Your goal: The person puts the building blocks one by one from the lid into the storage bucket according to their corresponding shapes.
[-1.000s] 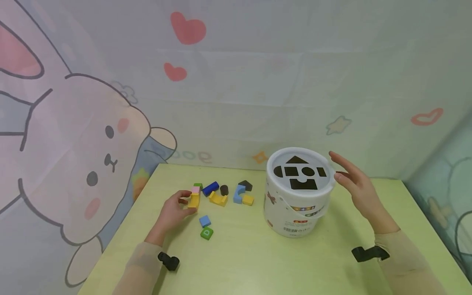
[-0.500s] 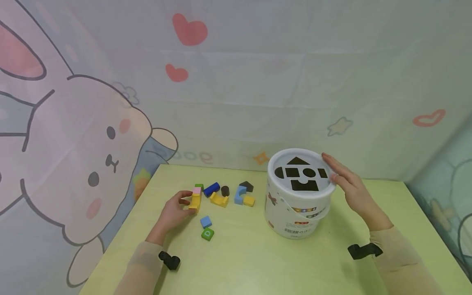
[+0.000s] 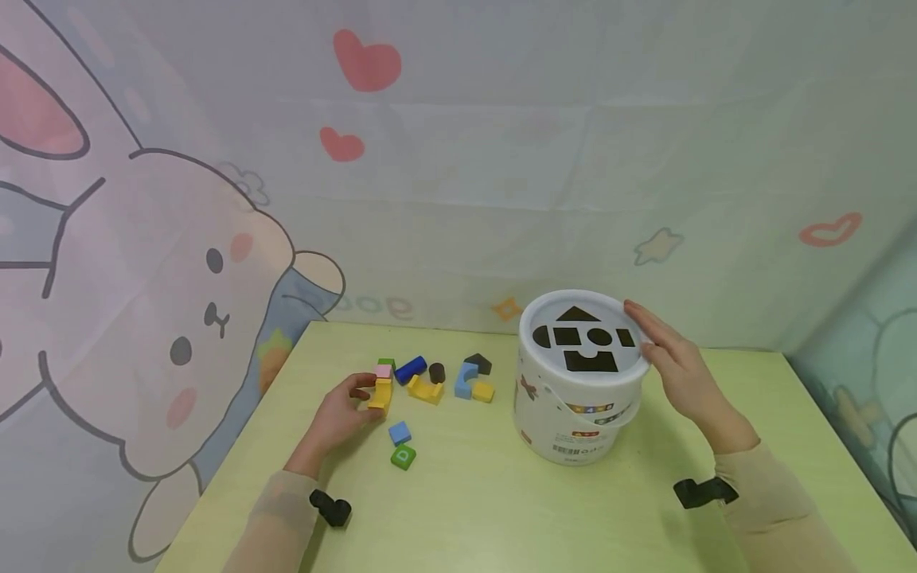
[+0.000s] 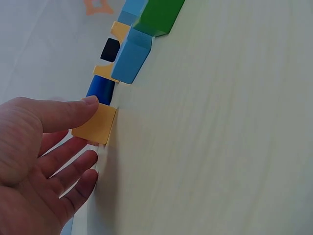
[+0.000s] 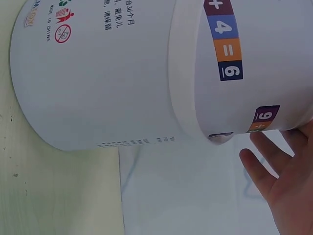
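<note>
My left hand (image 3: 342, 414) holds a yellow arch-shaped block (image 3: 383, 393) near the table's left side. In the left wrist view the thumb lies on the yellow block's face, with the fingers on its other side. A pink block (image 3: 383, 371) sits just behind it. My right hand (image 3: 679, 372) rests against the right rim of a white bucket (image 3: 569, 414), fingers extended. The bucket's lid (image 3: 582, 320) has dark cut-outs: a triangle, square, circle, rectangle, half circle and arch. In the right wrist view, the fingers lie along the bucket's upper side.
Blocks lie between hand and bucket: a dark blue cylinder (image 3: 411, 369), brown cylinder (image 3: 437, 372), second yellow arch (image 3: 426, 390), light blue arch (image 3: 466, 380), yellow piece (image 3: 483, 391) and dark piece (image 3: 478, 364). Nearer are a blue block (image 3: 399, 433) and green "D" block (image 3: 403, 456).
My right hand has moved left, from beside the lid to contact with the bucket's rim. My left hand stays at the yellow arch block, almost unmoved.
</note>
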{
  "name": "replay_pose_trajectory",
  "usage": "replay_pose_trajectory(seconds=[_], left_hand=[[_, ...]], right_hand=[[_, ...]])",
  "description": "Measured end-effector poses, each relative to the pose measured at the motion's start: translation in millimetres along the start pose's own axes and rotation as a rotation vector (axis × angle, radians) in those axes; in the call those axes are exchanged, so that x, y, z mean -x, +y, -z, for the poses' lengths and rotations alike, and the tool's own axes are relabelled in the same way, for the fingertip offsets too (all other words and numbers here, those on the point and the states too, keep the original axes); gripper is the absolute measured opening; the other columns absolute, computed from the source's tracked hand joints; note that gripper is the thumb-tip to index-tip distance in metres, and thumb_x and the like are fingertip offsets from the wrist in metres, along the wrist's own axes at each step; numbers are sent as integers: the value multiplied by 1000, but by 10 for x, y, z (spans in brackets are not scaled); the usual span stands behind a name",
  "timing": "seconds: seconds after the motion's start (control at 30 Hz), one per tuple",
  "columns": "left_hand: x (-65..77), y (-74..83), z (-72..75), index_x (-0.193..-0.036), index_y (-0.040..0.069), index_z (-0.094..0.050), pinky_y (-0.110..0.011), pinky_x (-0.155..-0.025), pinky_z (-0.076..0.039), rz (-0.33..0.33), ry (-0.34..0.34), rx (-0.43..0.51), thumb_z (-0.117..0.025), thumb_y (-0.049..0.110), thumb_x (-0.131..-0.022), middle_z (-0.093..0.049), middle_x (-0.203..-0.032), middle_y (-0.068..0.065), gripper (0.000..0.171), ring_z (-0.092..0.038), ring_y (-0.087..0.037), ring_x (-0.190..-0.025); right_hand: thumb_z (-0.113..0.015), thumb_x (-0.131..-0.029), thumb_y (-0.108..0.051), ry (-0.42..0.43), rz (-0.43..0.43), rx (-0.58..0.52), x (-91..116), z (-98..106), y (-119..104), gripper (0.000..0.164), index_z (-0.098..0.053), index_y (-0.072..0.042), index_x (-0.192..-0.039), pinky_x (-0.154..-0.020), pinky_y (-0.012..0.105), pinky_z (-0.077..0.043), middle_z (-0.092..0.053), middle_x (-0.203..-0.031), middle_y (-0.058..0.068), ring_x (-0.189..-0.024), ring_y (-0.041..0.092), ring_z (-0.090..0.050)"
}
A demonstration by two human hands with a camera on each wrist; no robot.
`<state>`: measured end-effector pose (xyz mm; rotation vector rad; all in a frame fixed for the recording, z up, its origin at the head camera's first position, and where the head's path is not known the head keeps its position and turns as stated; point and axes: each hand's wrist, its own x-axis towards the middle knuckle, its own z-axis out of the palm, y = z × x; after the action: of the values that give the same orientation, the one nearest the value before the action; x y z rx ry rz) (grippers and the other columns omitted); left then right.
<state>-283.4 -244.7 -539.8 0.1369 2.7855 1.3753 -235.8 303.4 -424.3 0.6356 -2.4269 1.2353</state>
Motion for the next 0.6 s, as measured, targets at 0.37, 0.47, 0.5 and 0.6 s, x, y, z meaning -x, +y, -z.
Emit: replay_pose_trajectory(seconds=[0.37,0.47,0.5,0.6], left_hand=[[17,9,0,-149,9,-59,-56,-103,-50,-23,-6,-4,-87,10,-89,-67,-134,-17,66,-63,-37,-122],[22,15,2,-148,10,-60,-57,-105,-49,-22,-11,6,-87,9,-89,-65,-138,-15,64,-62,-36,-123],[20,18,3,-148,11,-60,-57,-106,-49,-22,-11,11,-87,8,-89,-65,-139,-15,64,-61,-36,-124],[10,12,4,-148,10,-60,-59,-110,-47,-23,-22,20,-87,7,-89,-64,-143,-14,66,-60,-36,-126]], right_hand=[[-40,-113,-9,40,9,62,25,-36,-17,52,-44,-12,-165,-114,11,-25,-39,-170,13,-156,27,-33],[-40,-113,-9,48,8,62,23,-40,-13,52,-45,-13,-165,-114,11,-26,-40,-169,12,-156,21,-33],[-40,-113,-9,49,9,59,20,-43,-11,52,-45,-14,-165,-114,11,-26,-40,-169,12,-156,20,-33],[-40,-113,-8,48,13,50,14,-55,7,52,-45,-13,-165,-114,11,-25,-40,-169,14,-156,23,-34]])
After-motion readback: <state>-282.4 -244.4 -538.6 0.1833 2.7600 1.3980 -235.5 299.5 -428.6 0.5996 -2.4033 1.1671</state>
